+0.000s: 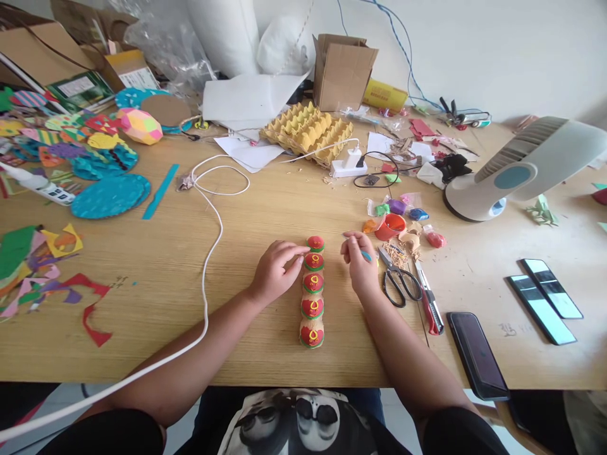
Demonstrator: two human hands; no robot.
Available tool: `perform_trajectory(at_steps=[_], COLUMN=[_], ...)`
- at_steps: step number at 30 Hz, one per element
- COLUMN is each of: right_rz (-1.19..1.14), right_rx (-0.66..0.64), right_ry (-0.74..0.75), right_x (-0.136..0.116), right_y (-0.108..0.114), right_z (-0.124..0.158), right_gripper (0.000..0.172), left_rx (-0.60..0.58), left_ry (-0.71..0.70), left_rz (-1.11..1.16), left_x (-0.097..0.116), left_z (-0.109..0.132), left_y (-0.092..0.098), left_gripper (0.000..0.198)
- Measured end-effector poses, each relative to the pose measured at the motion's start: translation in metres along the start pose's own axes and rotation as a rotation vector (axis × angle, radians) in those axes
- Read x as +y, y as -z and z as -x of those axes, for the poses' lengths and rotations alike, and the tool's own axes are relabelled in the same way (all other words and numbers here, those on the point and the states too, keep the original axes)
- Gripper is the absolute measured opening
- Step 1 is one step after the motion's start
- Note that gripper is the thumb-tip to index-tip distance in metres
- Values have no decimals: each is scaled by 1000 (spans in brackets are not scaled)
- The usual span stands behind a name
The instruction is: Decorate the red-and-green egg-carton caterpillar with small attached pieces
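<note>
An upright row of egg-carton cups [313, 282] lies on the table in front of me. Each cup has a red top with green edging, and most carry yellow loops like little faces. My left hand [279, 268] is at the row's far left side, its fingers stretched out and their tips at the upper cups; whether they press on it I cannot tell. To the right of the row, apart from it, my right hand [361, 260] is closed in a pinch. A small bit of blue shows at that hand, but what the fingers hold is not clear.
Black-handled scissors [401, 281] and a red utility knife [429, 300] lie right of my right hand. Beyond are an orange-red cup [390, 227], clay packets and a white fan [502, 174]. A white cable [205, 284] crosses my left forearm. Phones [477, 354] lie at right.
</note>
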State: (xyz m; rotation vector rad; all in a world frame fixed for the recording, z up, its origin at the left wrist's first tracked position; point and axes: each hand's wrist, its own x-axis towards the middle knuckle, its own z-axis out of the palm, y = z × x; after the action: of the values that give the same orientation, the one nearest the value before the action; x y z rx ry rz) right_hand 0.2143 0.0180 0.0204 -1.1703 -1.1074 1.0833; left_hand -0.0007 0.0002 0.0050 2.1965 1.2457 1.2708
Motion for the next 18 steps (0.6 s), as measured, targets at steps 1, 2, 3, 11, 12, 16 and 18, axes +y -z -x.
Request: perform_trajectory(at_steps=[1, 2, 3, 11, 12, 16, 18], right_rz=[8, 18, 40, 1290, 1409, 1643, 1678], right_rx=[77, 143, 188, 87, 63, -66, -119], right_ry=[29, 59, 87, 90, 3, -244, -284], right_x=[-2, -5, -8, -47, -51, -55, -52], right_y=[3, 6, 11, 41, 41, 36, 36], right_z=[-2, -4, -6, -5, -4, -2, -3], right_gripper=[27, 29, 31, 21, 23, 39, 43], left_rx=[16, 29, 38, 77, 79, 83, 84], left_ry=[-2, -4, -6, -50, -53, -57, -59], left_rz=[-8, -15, -21, -22, -24, -26, -24], left_x=[0, 0, 0, 0, 1, 1, 1], left_z=[0, 0, 0, -1, -1, -1, -1], left_y=[0, 1, 1, 2, 1, 2, 2], left_gripper=[22, 22, 22, 23, 23, 24, 24])
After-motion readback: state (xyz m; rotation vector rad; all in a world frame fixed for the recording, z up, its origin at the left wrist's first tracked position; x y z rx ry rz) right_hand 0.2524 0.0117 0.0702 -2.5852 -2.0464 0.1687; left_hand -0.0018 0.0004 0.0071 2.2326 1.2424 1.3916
